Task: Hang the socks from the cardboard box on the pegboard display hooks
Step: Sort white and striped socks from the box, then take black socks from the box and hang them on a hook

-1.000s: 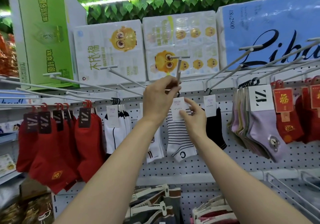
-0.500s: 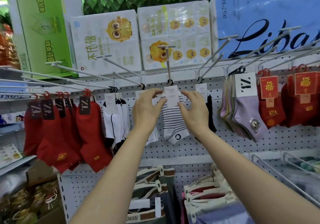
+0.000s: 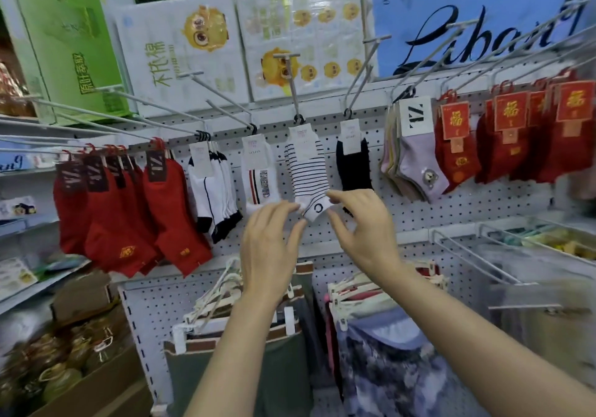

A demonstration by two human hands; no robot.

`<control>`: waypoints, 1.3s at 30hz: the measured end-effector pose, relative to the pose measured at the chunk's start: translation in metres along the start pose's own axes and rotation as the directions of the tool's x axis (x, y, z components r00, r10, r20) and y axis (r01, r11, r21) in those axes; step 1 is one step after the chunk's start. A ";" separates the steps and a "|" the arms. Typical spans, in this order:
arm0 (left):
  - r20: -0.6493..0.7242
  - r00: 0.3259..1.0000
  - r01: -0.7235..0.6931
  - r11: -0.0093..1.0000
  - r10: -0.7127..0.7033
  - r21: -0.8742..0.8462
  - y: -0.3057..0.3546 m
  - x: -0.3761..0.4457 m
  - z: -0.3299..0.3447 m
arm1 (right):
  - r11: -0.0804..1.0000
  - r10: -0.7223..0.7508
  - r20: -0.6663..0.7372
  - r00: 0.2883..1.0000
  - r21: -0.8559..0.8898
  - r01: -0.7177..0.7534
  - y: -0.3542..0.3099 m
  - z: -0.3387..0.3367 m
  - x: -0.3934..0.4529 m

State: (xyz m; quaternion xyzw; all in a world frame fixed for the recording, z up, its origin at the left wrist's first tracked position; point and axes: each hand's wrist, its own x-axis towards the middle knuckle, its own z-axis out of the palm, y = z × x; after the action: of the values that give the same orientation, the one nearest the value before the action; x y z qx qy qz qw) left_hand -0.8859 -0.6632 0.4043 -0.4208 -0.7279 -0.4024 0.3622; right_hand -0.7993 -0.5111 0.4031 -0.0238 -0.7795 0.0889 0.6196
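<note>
While the striped sock hangs on its hook, both your hands sit beneath its toe.
Left hand at 7 o'clock, right hand at 4 o'clock; fingers apart, holding nothing, pegboard behind.

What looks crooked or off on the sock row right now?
The striped sock hangs tilted, its toe swung right toward the black sock, while neighbouring pairs hang straighter. Both hands are open just below its toe. Nothing looks damaged or fallen.
</note>
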 end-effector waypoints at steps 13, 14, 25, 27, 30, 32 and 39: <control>0.372 0.927 0.121 0.972 -0.038 -0.203 -0.014 -0.180 -0.037 | 0.961 0.263 0.042 0.964 -0.093 -0.259 -0.105 -0.045 -0.194; 0.419 0.907 0.140 0.968 -0.041 -0.208 -0.014 -0.198 -0.039 | 0.950 0.295 0.059 0.954 -0.128 -0.286 -0.112 -0.050 -0.214; 0.717 0.690 0.252 0.894 0.102 -0.369 0.033 -0.344 -0.017 | 0.784 0.551 0.095 0.829 -0.399 -0.475 -0.164 -0.141 -0.372; 0.735 0.662 0.248 0.883 0.147 -0.400 0.049 -0.369 -0.008 | 0.757 0.569 0.111 0.815 -0.456 -0.467 -0.166 -0.162 -0.397; 0.772 0.601 0.244 0.873 0.207 -0.423 0.071 -0.409 0.006 | 0.695 0.612 0.109 0.783 -0.545 -0.468 -0.166 -0.197 -0.434; 0.803 0.540 0.234 0.871 0.253 -0.432 0.087 -0.431 0.015 | 0.637 0.645 0.064 0.762 -0.595 -0.489 -0.162 -0.221 -0.454; 0.838 0.458 0.303 0.834 0.296 -0.461 0.146 -0.512 0.069 | 0.444 0.698 -0.072 0.712 -0.737 -0.510 -0.142 -0.317 -0.527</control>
State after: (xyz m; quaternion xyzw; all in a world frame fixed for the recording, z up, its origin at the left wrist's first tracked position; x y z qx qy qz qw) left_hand -0.5702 -0.7192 -0.0269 -0.6504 -0.6586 -0.3150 -0.2099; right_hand -0.3597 -0.6935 -0.0119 -0.5283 -0.7570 -0.0007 0.3846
